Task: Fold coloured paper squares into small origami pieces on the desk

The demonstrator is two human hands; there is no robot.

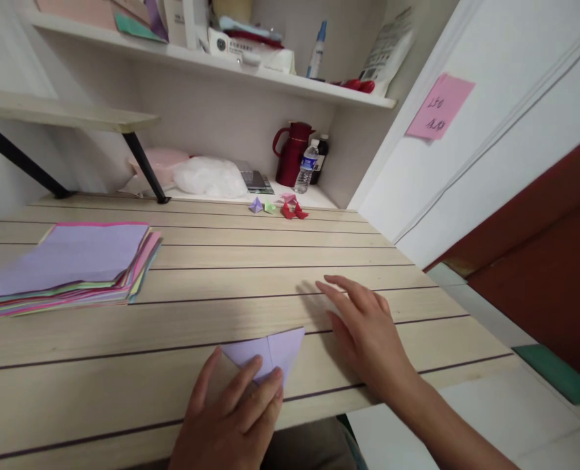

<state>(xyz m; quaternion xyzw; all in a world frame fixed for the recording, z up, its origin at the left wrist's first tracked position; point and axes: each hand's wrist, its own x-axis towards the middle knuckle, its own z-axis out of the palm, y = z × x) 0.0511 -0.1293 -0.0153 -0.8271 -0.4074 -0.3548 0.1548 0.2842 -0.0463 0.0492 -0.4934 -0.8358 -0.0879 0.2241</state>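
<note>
A folded piece of purple paper (285, 349) lies on the striped wooden table near its front edge, its wide side facing away from me and a crease down its middle. My left hand (236, 405) rests on it with fingers spread, hiding its lower part. To the right of the paper, my right hand (366, 326) is held just over the table, fingers apart and nothing in them. A stack of coloured paper sheets (84, 251), purple on top, sits on the left side of the table.
Small folded paper pieces, among them a purple one (255, 205), a green one (269, 207) and red ones (294, 210), stand at the table's back. Behind them are a red jug (292, 153) and a water bottle (306, 168). A small raised shelf (64, 112) stands at back left.
</note>
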